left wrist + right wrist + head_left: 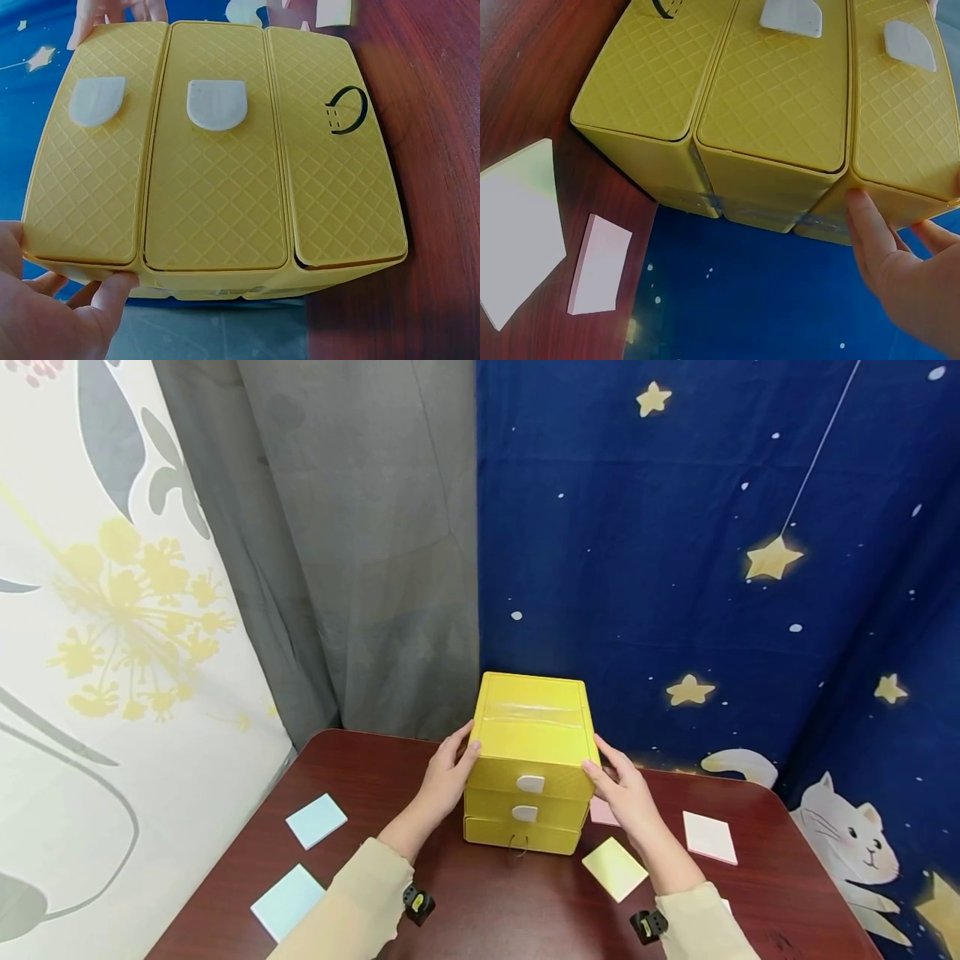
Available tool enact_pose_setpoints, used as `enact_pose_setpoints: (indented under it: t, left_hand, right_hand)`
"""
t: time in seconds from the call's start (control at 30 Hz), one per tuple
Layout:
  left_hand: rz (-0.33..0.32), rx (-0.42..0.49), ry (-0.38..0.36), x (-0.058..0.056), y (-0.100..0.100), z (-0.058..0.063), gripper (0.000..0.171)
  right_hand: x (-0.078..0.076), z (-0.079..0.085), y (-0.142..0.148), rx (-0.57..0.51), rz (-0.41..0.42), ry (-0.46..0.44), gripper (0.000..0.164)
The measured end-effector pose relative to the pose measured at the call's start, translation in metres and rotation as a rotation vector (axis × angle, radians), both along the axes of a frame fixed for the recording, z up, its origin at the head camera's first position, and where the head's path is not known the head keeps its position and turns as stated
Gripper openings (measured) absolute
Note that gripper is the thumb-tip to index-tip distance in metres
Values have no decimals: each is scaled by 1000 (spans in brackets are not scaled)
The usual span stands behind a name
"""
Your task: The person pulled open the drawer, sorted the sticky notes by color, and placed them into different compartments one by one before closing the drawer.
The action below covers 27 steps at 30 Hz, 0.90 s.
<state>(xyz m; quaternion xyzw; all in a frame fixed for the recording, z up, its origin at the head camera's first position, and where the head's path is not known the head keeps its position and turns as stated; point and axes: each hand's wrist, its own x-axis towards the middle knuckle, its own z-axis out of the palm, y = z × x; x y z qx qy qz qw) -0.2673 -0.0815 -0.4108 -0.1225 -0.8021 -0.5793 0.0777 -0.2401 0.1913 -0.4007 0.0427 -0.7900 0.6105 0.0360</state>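
In the head view a yellow three-drawer storage box (534,735) stands near the back middle of the table, its front towards me. Two drawers carry white tab pulls (216,105); a dark loop (363,111) hangs from the lowest. Clear tape crosses the box's top and side. My left hand (448,772) rests against its upper left side, with fingertips near the front edge. On the opposite side, my right hand (626,789) presses with its fingers (866,214) fairly straight. Both hands touch the topmost tier; some fingers are partly hidden behind it.
Two light blue note pads (317,820) lie on the dark red table (487,910) at left. Right of the box are a yellow note pad (615,868), a partly hidden pink pad (601,264) and a pale pad (709,837). Grey and blue curtains (600,568) hang behind.
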Motion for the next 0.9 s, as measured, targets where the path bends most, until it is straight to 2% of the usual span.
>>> enact_pose_setpoints:
  t: [0.33, 0.53, 0.73, 0.9]
  left_hand:
    - [12, -13, -8, -4, 1, 2, 55]
    - [18, -33, -4, -5, 2, 2, 56]
    - [8, -24, -22, -4, 4, 4, 59]
    - [10, -31, -18, -6, 5, 3, 58]
  right_hand:
    - [-6, 1, 1, 13, 5, -10, 63]
    - [-8, 4, 6, 32, 29, -63, 66]
    - [-15, 15, 12, 61, 61, -107, 69]
    - [-26, 27, 12, 136, 78, -130, 77]
